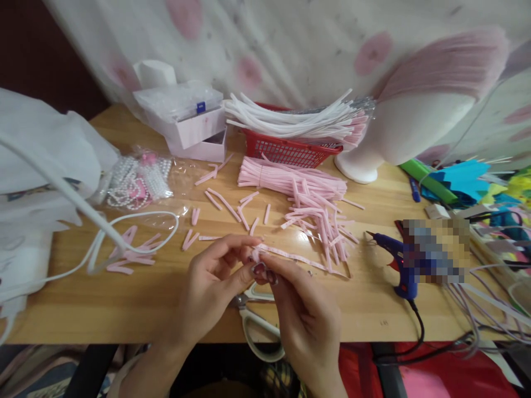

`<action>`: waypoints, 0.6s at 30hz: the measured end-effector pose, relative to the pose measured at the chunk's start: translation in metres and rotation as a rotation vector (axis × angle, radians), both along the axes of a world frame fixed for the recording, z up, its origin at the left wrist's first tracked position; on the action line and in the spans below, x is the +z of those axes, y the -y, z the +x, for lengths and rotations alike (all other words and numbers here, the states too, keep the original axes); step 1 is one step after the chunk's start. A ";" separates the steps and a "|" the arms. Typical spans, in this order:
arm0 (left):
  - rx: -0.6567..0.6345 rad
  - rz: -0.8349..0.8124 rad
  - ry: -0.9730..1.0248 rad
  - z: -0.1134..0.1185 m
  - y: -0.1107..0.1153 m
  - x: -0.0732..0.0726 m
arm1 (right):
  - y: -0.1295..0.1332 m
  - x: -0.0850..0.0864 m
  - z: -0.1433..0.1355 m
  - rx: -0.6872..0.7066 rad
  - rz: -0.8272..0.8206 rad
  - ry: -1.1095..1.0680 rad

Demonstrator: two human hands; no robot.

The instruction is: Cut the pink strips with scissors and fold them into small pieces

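Note:
My left hand and my right hand meet at the middle of the wooden table, fingertips pinched together. Between them is a short pink pipe cleaner, mostly hidden by the fingers and thumbs. Under my hands lie scissors with white handles, their blades covered by my left hand. A thin measuring tape stretches flat just beyond the fingertips. Folded pink pipe cleaner pieces are heaped past it, and more bent pieces are scattered to the left.
A bundle of long pink pipe cleaners lies before a red basket of white ones. At right are a blue glue gun with cables and a white head form. Bagged pearl beads, boxes and a white cord occupy the left.

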State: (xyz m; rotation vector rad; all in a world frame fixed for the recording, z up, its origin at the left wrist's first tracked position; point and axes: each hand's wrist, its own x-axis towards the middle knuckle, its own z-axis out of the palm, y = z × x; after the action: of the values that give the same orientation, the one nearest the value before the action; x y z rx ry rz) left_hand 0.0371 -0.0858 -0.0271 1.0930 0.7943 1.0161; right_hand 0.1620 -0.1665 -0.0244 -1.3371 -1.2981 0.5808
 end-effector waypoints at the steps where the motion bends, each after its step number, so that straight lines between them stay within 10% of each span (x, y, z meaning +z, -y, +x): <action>1: -0.021 0.029 0.003 -0.001 0.000 -0.001 | 0.001 0.000 -0.001 -0.005 -0.022 -0.041; 8: -0.011 -0.044 0.088 -0.005 -0.002 -0.011 | -0.002 0.005 0.000 0.077 -0.126 -0.241; 18: -0.066 0.084 -0.089 -0.015 -0.004 0.000 | -0.006 0.000 0.006 0.067 -0.120 0.042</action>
State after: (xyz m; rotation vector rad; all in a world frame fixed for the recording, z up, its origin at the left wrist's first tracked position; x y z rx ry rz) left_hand 0.0226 -0.0820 -0.0271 1.2359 0.7876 0.9576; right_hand 0.1680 -0.1600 -0.0241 -1.4139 -1.3641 0.6894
